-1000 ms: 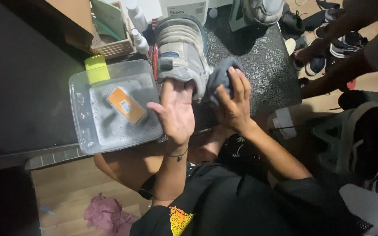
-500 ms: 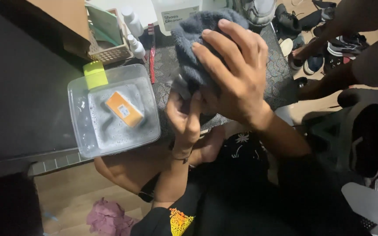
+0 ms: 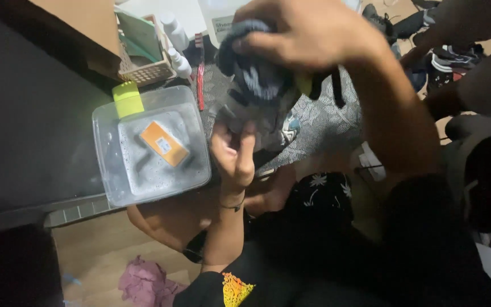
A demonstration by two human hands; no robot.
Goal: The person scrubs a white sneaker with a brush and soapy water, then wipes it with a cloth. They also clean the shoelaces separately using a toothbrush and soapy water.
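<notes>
Up close, right hand grips a dark cloth over a shoe; left hand holds the shoe from below. Beside them, clear tub w/ soapy water, orange brush inside, green clip on rim.

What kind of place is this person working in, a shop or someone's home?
Probably a home floor used for cleaning shoes, though a small shop is possible. A sneaker is held up and rubbed with a dark cloth, a clear tub of soapy water sits alongside, and more shoes lie on the floor.
</notes>
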